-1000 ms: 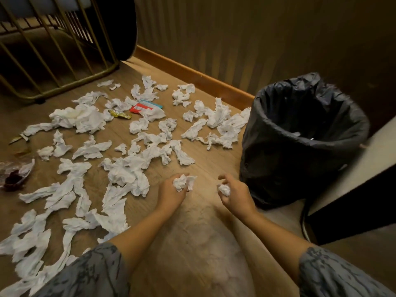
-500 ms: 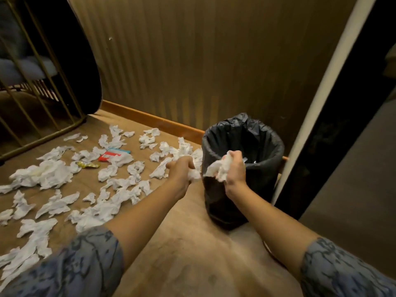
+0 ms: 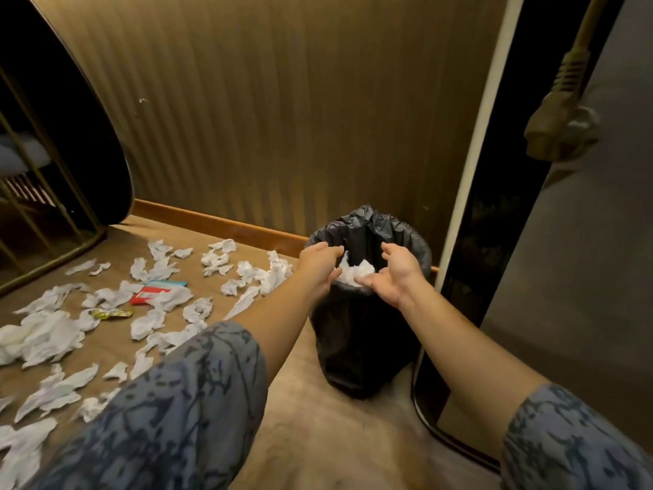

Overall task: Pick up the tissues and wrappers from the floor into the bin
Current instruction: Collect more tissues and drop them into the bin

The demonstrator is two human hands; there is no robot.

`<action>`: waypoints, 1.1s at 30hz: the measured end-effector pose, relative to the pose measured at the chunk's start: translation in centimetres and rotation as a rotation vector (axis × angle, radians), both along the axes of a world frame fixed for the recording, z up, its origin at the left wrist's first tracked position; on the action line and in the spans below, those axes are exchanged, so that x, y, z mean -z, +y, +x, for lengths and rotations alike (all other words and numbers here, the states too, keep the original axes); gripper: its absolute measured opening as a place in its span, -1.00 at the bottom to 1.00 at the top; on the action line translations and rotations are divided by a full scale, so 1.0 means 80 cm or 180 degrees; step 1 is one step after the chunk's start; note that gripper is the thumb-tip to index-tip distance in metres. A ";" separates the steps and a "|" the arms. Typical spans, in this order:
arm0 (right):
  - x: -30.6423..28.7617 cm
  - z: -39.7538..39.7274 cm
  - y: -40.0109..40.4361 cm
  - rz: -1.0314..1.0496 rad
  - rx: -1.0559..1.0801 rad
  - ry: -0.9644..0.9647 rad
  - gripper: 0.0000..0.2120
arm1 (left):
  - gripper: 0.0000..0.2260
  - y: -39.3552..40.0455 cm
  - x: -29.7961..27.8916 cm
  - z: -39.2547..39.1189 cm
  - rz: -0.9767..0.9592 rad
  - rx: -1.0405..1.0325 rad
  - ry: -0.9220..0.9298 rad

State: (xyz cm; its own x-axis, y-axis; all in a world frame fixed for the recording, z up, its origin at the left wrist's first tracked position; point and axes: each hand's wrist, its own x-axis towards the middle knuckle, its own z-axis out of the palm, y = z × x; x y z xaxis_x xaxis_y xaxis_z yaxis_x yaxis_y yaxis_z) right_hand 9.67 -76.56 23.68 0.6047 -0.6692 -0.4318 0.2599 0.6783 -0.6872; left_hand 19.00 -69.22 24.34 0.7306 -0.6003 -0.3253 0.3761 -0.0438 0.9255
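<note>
- Both arms out over the bin [image 3: 367, 334] now, my left hand [image 3: 318, 265] and right hand [image 3: 395, 275] spread apart above its mouth, fingers loose and open, nothing pinched in either one.
- A white clump of tissue [image 3: 355, 272] sits between my palms, right at the rim; I can't tell whether it is falling free or brushing my right fingertips.
- Risk one: that clump looks to sit near the near edge of the opening. If it catches the crumpled black liner [image 3: 374, 221] it could hang there or tip out onto the floor on the near side.
- Risk two: tissue is light and clingy. A shred may stick to a palm and ride back with me, so I would shake both hands over the opening before pulling away.
- Risk three: the bin looks light. A knock from my left wrist on the rim could tilt it and spill the lot.
- Plenty left to the left of the bin: scattered tissues [image 3: 46, 334] cover the floor [image 3: 219, 238], a red and blue wrapper [image 3: 155, 291] lies among them, and a yellow-green wrapper [image 3: 111, 314] just nearer than it.
- Wrappers are half buried under tissue, easy to miss in a big grab in this dim light.
- The job looks early on, judging by that pile.
</note>
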 end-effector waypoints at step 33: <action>0.222 0.139 0.464 -0.5087 -0.4324 0.1703 -0.59 | -0.88 0.608 0.268 0.059 0.1569 -0.1843 -0.0732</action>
